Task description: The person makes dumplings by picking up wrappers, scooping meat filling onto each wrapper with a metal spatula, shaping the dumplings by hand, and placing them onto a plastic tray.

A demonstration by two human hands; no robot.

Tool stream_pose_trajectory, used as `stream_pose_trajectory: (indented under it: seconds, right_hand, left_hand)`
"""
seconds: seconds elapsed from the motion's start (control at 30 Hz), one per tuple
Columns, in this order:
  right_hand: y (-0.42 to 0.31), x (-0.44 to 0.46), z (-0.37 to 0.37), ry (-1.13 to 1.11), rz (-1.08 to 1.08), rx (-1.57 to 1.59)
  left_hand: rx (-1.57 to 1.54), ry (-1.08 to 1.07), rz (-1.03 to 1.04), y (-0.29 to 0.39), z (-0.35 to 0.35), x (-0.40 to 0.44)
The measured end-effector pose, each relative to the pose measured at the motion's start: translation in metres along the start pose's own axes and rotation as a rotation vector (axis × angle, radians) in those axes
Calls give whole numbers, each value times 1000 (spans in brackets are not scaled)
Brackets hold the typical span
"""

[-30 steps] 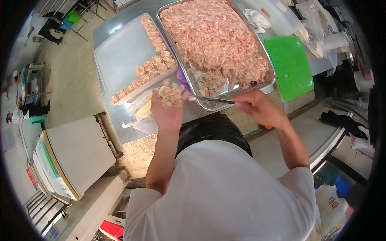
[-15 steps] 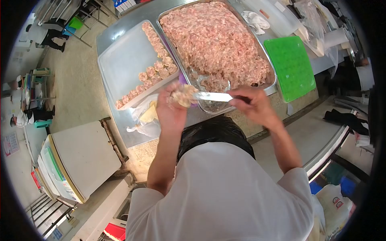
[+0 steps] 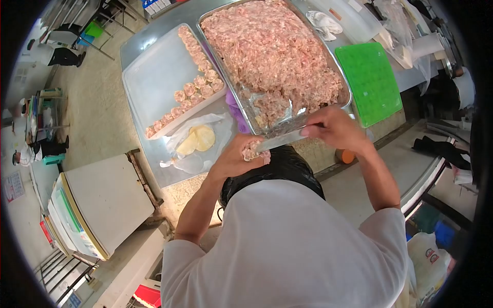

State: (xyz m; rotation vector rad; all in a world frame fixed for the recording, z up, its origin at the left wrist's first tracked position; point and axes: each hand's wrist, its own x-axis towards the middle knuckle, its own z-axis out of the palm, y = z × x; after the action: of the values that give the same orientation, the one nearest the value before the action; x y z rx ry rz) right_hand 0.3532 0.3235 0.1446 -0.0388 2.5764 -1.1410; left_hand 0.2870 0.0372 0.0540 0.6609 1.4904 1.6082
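Close in front of my body, my left hand (image 3: 232,158) is closed around a dumpling (image 3: 252,152) with minced filling showing at its top. My right hand (image 3: 336,129) grips a flat metal spatula (image 3: 282,140), whose blade tip touches the filling. Just beyond the blade lies a large metal tray (image 3: 351,97) heaped with minced meat (image 3: 272,54), its near corner scraped thin. Round yellow wrappers (image 3: 199,138) lie on a plastic bag left of my left hand. Beyond them, a white plastic tray (image 3: 154,77) carries rows of filled dumplings (image 3: 189,89) along two sides.
A purple cloth (image 3: 236,110) is tucked between the two trays. To the right sits a green plastic board (image 3: 368,84), with a white cloth (image 3: 324,24) and clear plastic container (image 3: 354,18) behind it. An orange-topped container (image 3: 345,156) stands below the table edge.
My left hand has moved right and toward my body, now gripping the dumpling more tightly, uncovering the wrappers. The spatula has tilted and dropped slightly, and my right hand has shifted a little right.
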Motion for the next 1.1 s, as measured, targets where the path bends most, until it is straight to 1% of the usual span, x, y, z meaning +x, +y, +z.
stream_pose_trajectory:
  seconds: [0.03,0.13,0.2,0.23,0.3,0.37,0.47,0.53,0.57,0.63,0.67,0.73,0.77,0.83,0.9,0.97,1.03,1.1]
  right_hand:
    - [-5,-3,-8,27,14,-28]
    - [-16,-3,-10,18,67,125]
    - [-4,4,11,21,-36,97]
    - [1,6,17,26,-85,83]
    - [4,-4,3,99,-5,121]
    - [6,-11,-7,131,44,169]
    - [5,-25,1,143,90,282]
    - [7,-27,17,133,118,400]
    - [7,-25,18,115,127,354]
    - [18,-21,22,171,177,342]
    - [26,-17,24,198,202,335]
    - [55,-18,22,371,305,37]
    - [64,-16,18,454,346,-121]
    - [48,-21,10,408,282,-16]
    - [28,-29,7,371,234,101]
    - [9,-28,3,344,178,209]
    - [-1,-26,-3,275,198,207]
    - [-3,-22,-1,209,178,221]
  left_hand:
    - [26,5,-21,1,-1,1]
    - [149,7,-71,14,-1,6]
    - [300,-15,-74,29,-1,13]
    - [241,3,-79,25,-3,13]
    - [116,52,-85,16,-6,13]
    - [-6,232,66,14,3,18]
    - [171,314,135,11,-1,25]
    - [120,254,21,11,-4,28]
    - [169,248,17,13,-5,30]
    - [264,229,9,22,-3,33]
    - [256,217,-33,22,-4,34]
    - [241,193,-119,20,-6,35]
    - [283,244,-33,22,-6,40]
    - [359,364,113,21,-2,40]
    - [341,437,149,17,4,41]
    - [279,371,98,17,5,44]
    - [182,183,-54,22,-3,37]
    - [241,105,-4,28,-3,37]
